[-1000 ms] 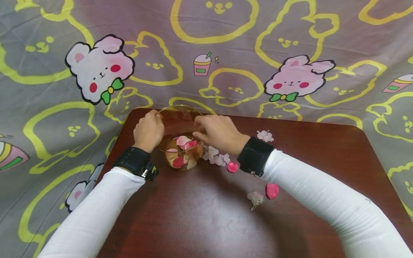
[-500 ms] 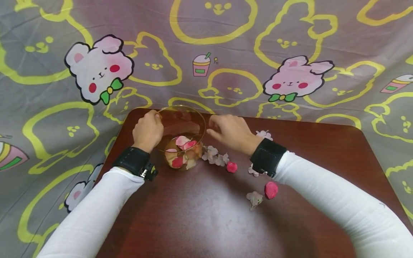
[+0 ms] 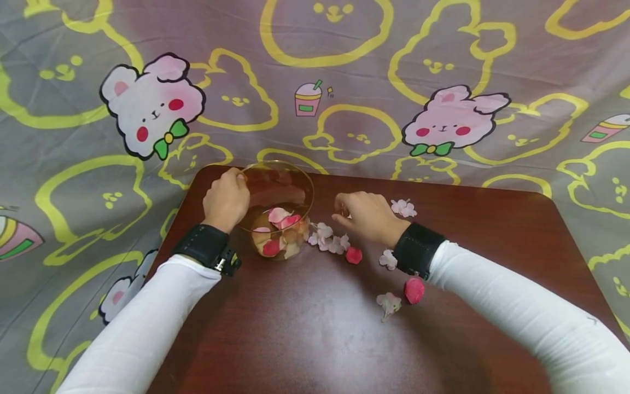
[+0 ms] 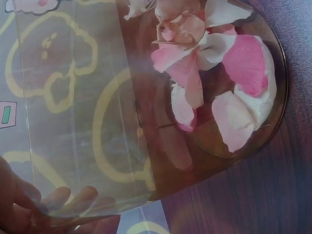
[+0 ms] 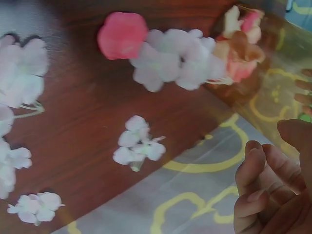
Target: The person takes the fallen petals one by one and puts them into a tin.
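At the left of the bowl (image 3: 278,187), the left hand (image 3: 226,200) grips its rim.

Well to the bowl's right, the right hand (image 3: 370,216) hangs over the desk (image 3: 305,334), its grip loosely curled, a narrow gap between thumb and fingers. Inside the bowl, pink and cream petals (image 3: 271,247) lie at the bottom. Just right of the bowl sit pale blossoms (image 3: 322,236), next to a pink flower (image 3: 353,255); farther right of the bowl are a white sprig (image 3: 403,208) and a red petal (image 3: 414,290). Behind the bowl hangs a patterned cloth (image 3: 364,68).
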`<state>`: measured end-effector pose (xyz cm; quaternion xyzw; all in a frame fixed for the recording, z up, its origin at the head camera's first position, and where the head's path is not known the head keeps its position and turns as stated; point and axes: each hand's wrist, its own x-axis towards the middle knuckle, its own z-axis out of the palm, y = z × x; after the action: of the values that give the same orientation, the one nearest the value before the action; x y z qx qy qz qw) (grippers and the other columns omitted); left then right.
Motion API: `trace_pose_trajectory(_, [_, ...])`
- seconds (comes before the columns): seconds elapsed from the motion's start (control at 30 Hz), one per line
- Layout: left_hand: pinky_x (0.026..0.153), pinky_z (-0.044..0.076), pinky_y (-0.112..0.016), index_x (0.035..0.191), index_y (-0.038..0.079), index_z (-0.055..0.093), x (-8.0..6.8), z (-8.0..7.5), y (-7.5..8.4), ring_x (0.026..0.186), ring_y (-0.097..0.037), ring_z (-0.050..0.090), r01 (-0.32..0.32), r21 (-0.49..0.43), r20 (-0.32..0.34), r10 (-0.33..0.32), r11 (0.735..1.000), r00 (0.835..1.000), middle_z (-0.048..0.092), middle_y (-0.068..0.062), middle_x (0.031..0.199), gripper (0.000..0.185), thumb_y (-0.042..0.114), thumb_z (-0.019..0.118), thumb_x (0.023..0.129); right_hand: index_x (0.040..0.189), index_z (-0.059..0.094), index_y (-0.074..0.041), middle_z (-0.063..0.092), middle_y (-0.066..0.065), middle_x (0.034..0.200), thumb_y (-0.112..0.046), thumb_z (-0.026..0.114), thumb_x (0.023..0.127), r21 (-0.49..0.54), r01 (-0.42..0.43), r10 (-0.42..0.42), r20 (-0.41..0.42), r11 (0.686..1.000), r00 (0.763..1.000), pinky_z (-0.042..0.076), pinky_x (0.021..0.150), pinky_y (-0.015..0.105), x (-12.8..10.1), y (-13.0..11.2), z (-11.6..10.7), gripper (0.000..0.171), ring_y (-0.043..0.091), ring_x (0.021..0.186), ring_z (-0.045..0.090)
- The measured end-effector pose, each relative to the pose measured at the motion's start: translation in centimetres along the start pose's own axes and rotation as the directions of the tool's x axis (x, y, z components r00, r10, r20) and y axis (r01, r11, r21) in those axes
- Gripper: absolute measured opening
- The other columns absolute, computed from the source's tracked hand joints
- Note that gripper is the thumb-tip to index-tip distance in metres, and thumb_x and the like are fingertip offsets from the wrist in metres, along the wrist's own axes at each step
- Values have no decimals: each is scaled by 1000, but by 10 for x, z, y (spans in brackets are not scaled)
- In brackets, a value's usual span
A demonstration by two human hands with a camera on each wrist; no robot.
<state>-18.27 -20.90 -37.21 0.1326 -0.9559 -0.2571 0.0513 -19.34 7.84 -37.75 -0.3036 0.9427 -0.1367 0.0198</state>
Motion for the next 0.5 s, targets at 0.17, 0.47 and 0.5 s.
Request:
trace_pose_trajectory(0.17, [92, 47, -64, 124, 4, 60, 0, 1, 0, 115, -50, 63, -2, -1, 1, 2, 1000, 1000, 67, -26, 126, 41, 26, 28, 110, 104, 71, -12, 72, 1, 85, -30, 72, 94, -23, 3, -2, 31, 1000, 1000, 50, 57, 28, -6, 8, 11, 21, 16, 73, 65])
trace_pose_trajectory(0.47, [92, 47, -65, 124, 4, 60, 0, 0, 1, 116, -51, 62, -2, 4, 0, 2, 1000, 1000, 66, -26, 127, 40, 26, 29, 110, 98, 66, -11, 64, -1, 72, -29, 72, 94, -60, 25, -20, 76, 998, 997, 41, 49, 26, -15, 19, 33, 19, 13, 60, 55])
trace_pose_trajectory(0.5, [93, 47, -65, 125, 4, 59, 0, 0, 1, 116, -51, 62, -1, 4, 1, 1, 1000, 1000, 66, -26, 127, 40, 26, 29, 110, 98, 66, -11, 64, -1, 72, -28, 72, 94, -62, 25, -19, 81, 998, 997, 41, 49, 26, -16, 20, 35, 19, 12, 59, 55])
